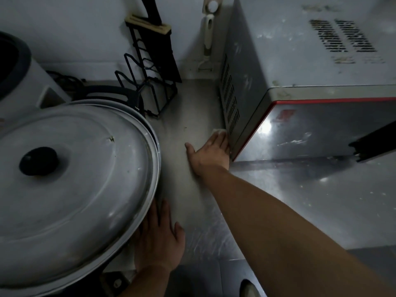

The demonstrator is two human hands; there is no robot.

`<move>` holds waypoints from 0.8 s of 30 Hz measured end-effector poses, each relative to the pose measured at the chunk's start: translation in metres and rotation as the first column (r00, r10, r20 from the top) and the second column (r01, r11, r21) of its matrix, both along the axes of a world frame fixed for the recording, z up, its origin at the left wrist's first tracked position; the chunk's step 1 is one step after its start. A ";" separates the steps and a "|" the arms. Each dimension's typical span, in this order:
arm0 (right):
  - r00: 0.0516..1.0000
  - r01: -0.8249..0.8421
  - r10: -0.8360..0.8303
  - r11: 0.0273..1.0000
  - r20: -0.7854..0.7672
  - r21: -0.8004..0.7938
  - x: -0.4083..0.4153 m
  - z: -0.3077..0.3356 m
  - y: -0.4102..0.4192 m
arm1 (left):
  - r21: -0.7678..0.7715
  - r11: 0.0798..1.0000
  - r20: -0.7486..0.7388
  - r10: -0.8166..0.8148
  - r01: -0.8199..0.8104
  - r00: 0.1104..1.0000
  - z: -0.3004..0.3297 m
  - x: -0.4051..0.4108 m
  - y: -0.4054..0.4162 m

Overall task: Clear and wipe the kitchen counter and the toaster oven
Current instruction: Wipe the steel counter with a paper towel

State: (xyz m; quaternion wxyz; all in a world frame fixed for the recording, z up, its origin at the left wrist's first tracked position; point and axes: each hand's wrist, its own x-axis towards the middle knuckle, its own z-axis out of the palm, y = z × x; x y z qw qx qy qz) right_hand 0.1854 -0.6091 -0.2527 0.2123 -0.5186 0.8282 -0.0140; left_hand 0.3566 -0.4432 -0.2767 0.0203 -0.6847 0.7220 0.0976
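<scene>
1. Right hand (pixel 211 152) reaches forward, palm down, fingers pressing a pale cloth (pixel 218 132) flat on the steel tabletop (pixel 192 116). Only a corner of the cloth shows past the fingertips. Thumb splayed to the left. Probable reason: flat pressure lets the cloth drag along the seam where the oven meets the surface.

2. Toaster oven (pixel 310 61) sits immediately right of that hand; the fingers touch or nearly touch its lower front corner, below the vented side panel (pixel 229 99). Its top carries pale smears, so it looks not yet wiped.

3. Left hand (pixel 158 236) lies nearer the body, open and flat, fingers spread against the rim of a large metal pot lid (pixel 75 172) with a black knob (pixel 38 161). It grips nothing. Judged purpose: bracing, or keeping the lid clear of the wiping lane.

4. The lane being wiped is the bare strip between the two hands' sides.

5. Beyond the right hand, well apart: a black wire rack (pixel 150 78) holding a knife block (pixel 147 24), and a peeler (pixel 207 37) hung on the wall.
</scene>
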 end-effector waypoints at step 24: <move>0.885 -0.465 0.463 0.885 -0.044 -0.032 -0.075 -0.003 0.090 | -0.010 0.999 -0.049 0.049 -0.050 0.998 -0.008 0.000 0.002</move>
